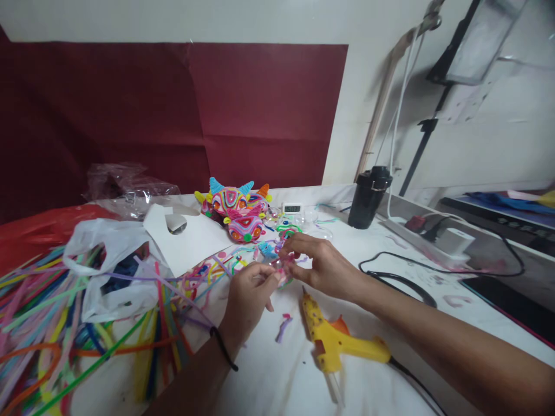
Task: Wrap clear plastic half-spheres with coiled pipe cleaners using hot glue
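Note:
My left hand [251,290] is closed in a pinch at the near edge of a small clear piece with pink on it [285,270]. On its right side, my right hand [324,264] curves thumb and fingers around the same piece. Exactly what the piece is cannot be made out. Just beyond the hands lies a light blue fuzzy bit [267,249] among loose coloured scraps. A yellow hot glue gun [332,344] rests on the table below my right forearm, nozzle pointing away. Short purple pipe-cleaner bits [284,329] lie between the hands and me.
Colourful pipe-cleaner animal heads [240,211] stand at the back, near a small digital clock [292,209]. Many loose pipe cleaners [52,323] and a white plastic bag [108,242] cover the left. A black bottle [368,196], a power strip [433,242] and a phone [511,306] are right.

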The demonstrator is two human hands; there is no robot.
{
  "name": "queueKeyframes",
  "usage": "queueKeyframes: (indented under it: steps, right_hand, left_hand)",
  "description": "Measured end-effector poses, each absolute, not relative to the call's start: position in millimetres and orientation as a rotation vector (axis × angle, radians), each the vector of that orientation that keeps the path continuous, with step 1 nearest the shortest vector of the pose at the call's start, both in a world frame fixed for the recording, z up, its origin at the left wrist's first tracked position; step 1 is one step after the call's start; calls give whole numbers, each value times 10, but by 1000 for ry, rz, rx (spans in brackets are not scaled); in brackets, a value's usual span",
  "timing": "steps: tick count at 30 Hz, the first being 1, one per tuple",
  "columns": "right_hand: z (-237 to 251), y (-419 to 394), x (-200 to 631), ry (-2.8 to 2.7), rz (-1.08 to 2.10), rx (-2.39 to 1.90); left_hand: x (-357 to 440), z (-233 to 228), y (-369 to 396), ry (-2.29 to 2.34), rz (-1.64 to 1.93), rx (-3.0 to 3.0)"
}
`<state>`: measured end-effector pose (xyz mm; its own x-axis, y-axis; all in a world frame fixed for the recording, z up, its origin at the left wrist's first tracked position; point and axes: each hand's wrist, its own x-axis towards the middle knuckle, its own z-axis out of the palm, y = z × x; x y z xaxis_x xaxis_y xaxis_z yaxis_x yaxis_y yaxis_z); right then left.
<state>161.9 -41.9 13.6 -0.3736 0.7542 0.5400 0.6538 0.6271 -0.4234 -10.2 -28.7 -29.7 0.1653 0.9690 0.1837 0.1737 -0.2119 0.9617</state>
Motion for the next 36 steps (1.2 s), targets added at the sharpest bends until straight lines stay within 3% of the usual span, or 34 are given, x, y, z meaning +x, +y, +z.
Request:
queueKeyframes:
  steps: [15,26,36]
  right_hand:
    - [304,-311,1539,-2259,406,-1269]
    - [247,-188,1700,-2157,824,-1312]
    - [176,-154,1704,-2083,909,-1295]
  left_hand:
    - [-139,-362,-255,1092,1183,1733]
    - [-168,-206,-321,954,881,1348]
    - [-161,-288,-279,897,858,1294]
